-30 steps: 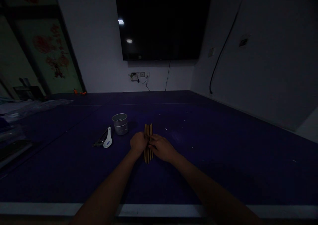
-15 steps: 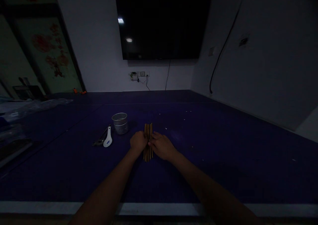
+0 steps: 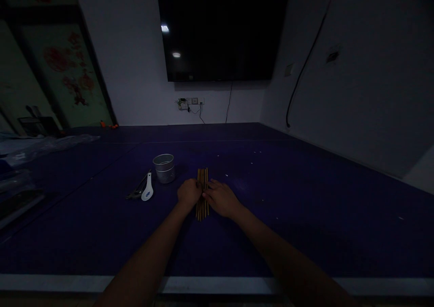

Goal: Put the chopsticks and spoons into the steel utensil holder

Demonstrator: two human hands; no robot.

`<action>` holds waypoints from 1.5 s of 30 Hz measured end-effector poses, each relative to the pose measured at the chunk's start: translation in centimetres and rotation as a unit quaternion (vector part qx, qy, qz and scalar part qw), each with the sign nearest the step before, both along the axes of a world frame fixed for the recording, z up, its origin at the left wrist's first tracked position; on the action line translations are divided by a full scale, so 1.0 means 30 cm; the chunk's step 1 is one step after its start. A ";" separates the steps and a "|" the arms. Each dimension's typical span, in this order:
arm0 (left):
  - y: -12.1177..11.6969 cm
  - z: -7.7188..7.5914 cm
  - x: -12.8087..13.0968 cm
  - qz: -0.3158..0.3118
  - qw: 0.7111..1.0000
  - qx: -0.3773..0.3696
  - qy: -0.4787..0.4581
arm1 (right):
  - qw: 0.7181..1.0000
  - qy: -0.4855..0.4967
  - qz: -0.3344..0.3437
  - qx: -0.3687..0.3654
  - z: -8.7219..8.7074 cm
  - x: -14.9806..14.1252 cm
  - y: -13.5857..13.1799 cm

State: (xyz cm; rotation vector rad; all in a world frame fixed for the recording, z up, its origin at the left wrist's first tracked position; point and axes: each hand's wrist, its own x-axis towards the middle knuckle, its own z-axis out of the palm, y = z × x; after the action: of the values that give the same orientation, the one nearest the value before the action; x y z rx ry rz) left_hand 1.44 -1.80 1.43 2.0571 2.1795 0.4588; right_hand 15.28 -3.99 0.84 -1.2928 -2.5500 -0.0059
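A bundle of several brown wooden chopsticks [image 3: 202, 177] lies on the dark blue table [image 3: 288, 198], pointing away from me. My left hand [image 3: 189, 194] is curled against the bundle's left side. My right hand [image 3: 222, 198] lies over its right side, fingers bent onto the sticks. Both hands meet over the middle of the bundle and hide that part. The far and near ends stick out. The room is dim.
A small metal cup [image 3: 164, 168] stands left of the bundle. A white spoon [image 3: 147, 191] lies further left beside dark utensils [image 3: 136, 191]. Clear plastic wrapping [image 3: 44, 145] sits at the far left. A dark screen [image 3: 222, 35] hangs on the wall behind.
Both hands have shifted slightly away from me along the bundle; the chopsticks stay in the same place on the table.
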 end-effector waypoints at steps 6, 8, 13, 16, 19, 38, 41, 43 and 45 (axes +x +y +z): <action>0.005 -0.008 -0.004 0.001 1.000 0.007 -0.009 | 0.999 0.021 0.034 0.023 -0.009 0.006 0.004; 0.005 -0.009 -0.005 0.001 1.000 0.007 -0.010 | 0.998 0.026 0.042 0.027 -0.009 0.006 0.004; 0.006 -0.007 -0.005 -0.001 1.000 0.001 -0.020 | 0.999 0.028 0.039 0.023 0.005 0.000 -0.006; 0.006 -0.007 -0.003 0.010 1.000 0.001 -0.016 | 0.999 0.028 0.015 0.011 0.017 -0.004 -0.014; 0.004 -0.006 -0.001 0.013 1.000 0.002 -0.006 | 1.000 0.022 0.000 0.004 0.022 -0.006 -0.018; 0.009 -0.009 0.011 0.034 0.999 0.005 0.001 | 0.999 0.020 0.022 -0.017 0.011 -0.004 -0.009; 0.009 -0.011 0.009 0.024 1.000 0.005 0.000 | 0.999 0.034 0.026 -0.021 0.004 -0.002 -0.006; 0.009 -0.012 0.008 0.022 1.000 0.003 0.001 | 0.999 0.041 0.025 -0.021 0.000 -0.001 -0.005; 0.009 -0.013 0.007 0.023 1.000 0.001 0.001 | 0.998 0.046 0.027 -0.021 -0.002 0.000 -0.005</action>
State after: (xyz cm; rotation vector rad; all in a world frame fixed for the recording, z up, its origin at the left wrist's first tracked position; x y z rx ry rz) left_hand 1.65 -1.53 1.02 2.0128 2.2334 0.4639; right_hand 15.28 -4.13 0.78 -1.2100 -2.5168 0.1153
